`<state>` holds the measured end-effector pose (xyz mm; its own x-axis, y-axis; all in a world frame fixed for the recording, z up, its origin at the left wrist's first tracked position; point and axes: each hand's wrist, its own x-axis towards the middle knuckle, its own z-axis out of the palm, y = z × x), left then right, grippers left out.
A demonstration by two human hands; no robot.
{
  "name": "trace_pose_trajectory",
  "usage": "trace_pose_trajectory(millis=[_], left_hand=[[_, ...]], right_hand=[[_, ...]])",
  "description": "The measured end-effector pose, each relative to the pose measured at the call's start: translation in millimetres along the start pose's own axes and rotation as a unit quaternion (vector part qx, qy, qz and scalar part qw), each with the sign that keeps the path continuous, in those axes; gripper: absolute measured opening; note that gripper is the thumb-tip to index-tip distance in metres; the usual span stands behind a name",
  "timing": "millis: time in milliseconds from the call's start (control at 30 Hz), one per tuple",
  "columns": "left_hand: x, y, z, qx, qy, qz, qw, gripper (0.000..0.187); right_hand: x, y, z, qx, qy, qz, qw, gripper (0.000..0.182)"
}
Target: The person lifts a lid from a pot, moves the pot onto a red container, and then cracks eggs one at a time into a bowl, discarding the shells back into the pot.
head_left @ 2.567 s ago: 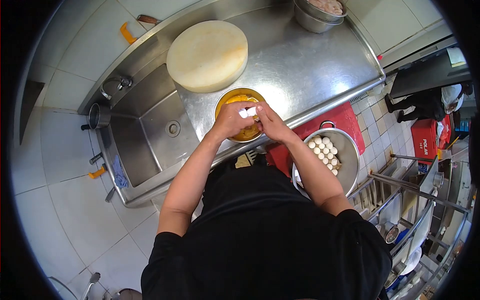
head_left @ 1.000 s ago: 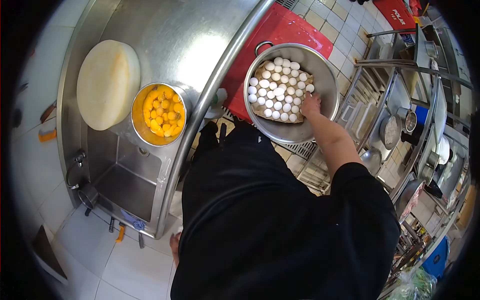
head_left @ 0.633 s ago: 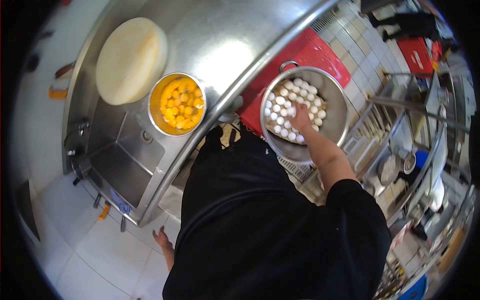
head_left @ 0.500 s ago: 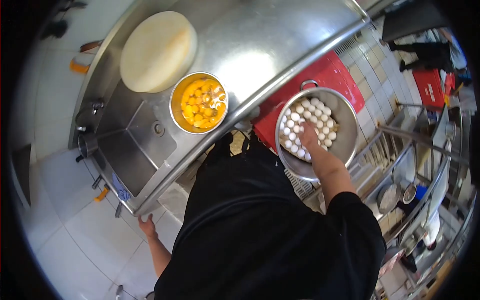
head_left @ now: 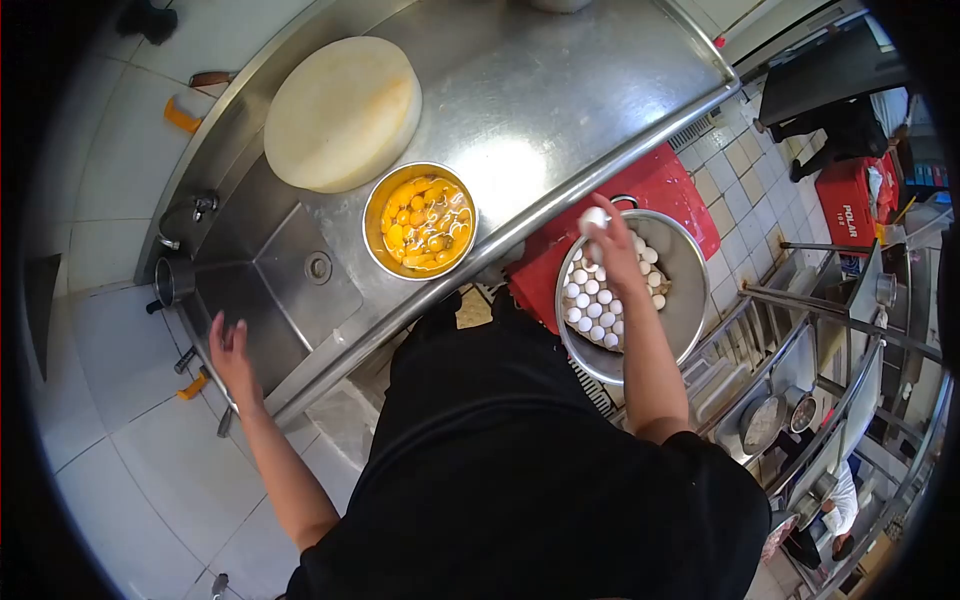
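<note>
My right hand [head_left: 616, 250] is closed on a white egg [head_left: 594, 219], lifted over the far rim of a large metal pot [head_left: 688, 300]. Inside that pot lie several white eggs [head_left: 594, 309]. Left of the pot, on the steel counter, a round metal bowl [head_left: 371, 226] holds cracked eggs with orange yolks [head_left: 428, 222]. Over the near left corner of the sink, my left hand [head_left: 234, 362] is raised with its fingers apart and nothing in it.
A thick round white board [head_left: 343, 113] lies on the steel counter [head_left: 560, 90] beside the sink [head_left: 260, 320]. Under the pot is a red surface [head_left: 660, 190]. Metal racks [head_left: 800, 310] with pans stand at the right. Two people are in the right background.
My right hand has come up out of the eggs with one egg in it. My left hand has moved up and forward from below the counter corner to the sink's edge.
</note>
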<state>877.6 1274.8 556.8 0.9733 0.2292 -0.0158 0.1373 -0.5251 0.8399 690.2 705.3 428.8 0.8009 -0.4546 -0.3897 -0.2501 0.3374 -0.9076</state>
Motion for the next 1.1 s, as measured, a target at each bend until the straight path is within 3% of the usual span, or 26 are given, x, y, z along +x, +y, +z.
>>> trace_pose_trajectory(millis=[33,67,100,167,267,367,400,433,500,533,567,633,667,700,767,833,967,1033,1100], left_hand=[[8.8,13.4,21.2,-0.01,-0.02,0.023,0.999,0.054],[16.1,26.1,42.8,-0.019,-0.039,0.046,0.998,0.053],[23.8,35.9,64.1,-0.01,-0.058,0.078,0.995,0.053],[27.2,63.7,104.7,0.013,-0.085,0.144,0.986,0.051],[18.9,97.3,160.3,-0.012,-0.131,0.218,0.967,0.049],[6.8,109.5,201.1,-0.046,-0.203,0.221,0.953,0.049],[2.4,111.9,210.2,-0.046,-0.226,0.22,0.948,0.049],[-3.3,115.7,217.1,-0.038,-0.269,0.212,0.939,0.049],[-16.9,123.8,231.5,-0.042,-0.341,0.223,0.912,0.05],[-25.0,128.2,239.0,-0.053,-0.37,0.242,0.895,0.052],[-32.7,133.9,245.6,-0.059,-0.387,0.251,0.885,0.05],[-38.1,141.0,253.7,-0.063,-0.4,0.261,0.876,0.048],[-35.2,142.5,257.6,-0.023,-0.42,0.297,0.857,0.046],[-32.4,144.0,259.2,0.017,-0.438,0.332,0.835,0.045],[-29.4,145.6,253.5,0.007,-0.444,0.279,0.851,0.039],[-25.6,135.5,253.8,-0.001,-0.399,0.345,0.85,0.036],[-18.7,119.4,253.3,0.001,-0.391,0.325,0.861,0.034],[-12.6,112.2,250.4,0.022,-0.399,0.355,0.845,0.041],[-17.0,107.5,250.6,0.024,-0.381,0.384,0.841,0.044]], right_hand=[[9.4,6.6,15.6,-0.164,0.001,-0.087,0.983,0.057],[14.4,8.5,30.2,-0.313,0.025,-0.177,0.933,0.058],[4.5,-21.2,56.8,-0.407,0.019,-0.118,0.905,0.053],[10.0,-15.5,76.6,-0.455,0.025,-0.315,0.832,0.051],[14.2,-4.0,91.5,-0.543,-0.019,-0.259,0.799,0.045],[25.7,13.5,88.8,-0.583,-0.02,-0.244,0.775,0.047],[26.6,9.4,92.4,-0.523,-0.01,-0.248,0.816,0.046],[25.9,4.1,99.0,-0.524,-0.018,-0.248,0.815,0.046],[26.3,-11.9,115.9,-0.348,0.022,-0.257,0.901,0.044],[24.7,-20.6,126.1,-0.229,-0.038,-0.134,0.963,0.041],[22.5,-32.8,135.7,-0.23,-0.041,-0.132,0.963,0.041],[21.2,-51.6,155.0,-0.072,-0.198,-0.007,0.978,0.036],[23.8,-50.9,164.7,-0.024,-0.229,-0.017,0.973,0.033],[25.2,-51.7,170.3,-0.023,-0.234,-0.018,0.972,0.033],[26.2,-54.0,179.4,-0.032,-0.235,-0.008,0.971,0.034],[27.7,-53.8,183.9,-0.06,-0.248,-0.003,0.967,0.038],[33.6,-46.5,186.8,-0.194,-0.279,-0.092,0.936,0.036],[31.4,-49.3,188.6,-0.325,-0.253,-0.23,0.882,0.036],[28.6,-56.3,192.3,-0.368,-0.235,-0.229,0.87,0.037]])
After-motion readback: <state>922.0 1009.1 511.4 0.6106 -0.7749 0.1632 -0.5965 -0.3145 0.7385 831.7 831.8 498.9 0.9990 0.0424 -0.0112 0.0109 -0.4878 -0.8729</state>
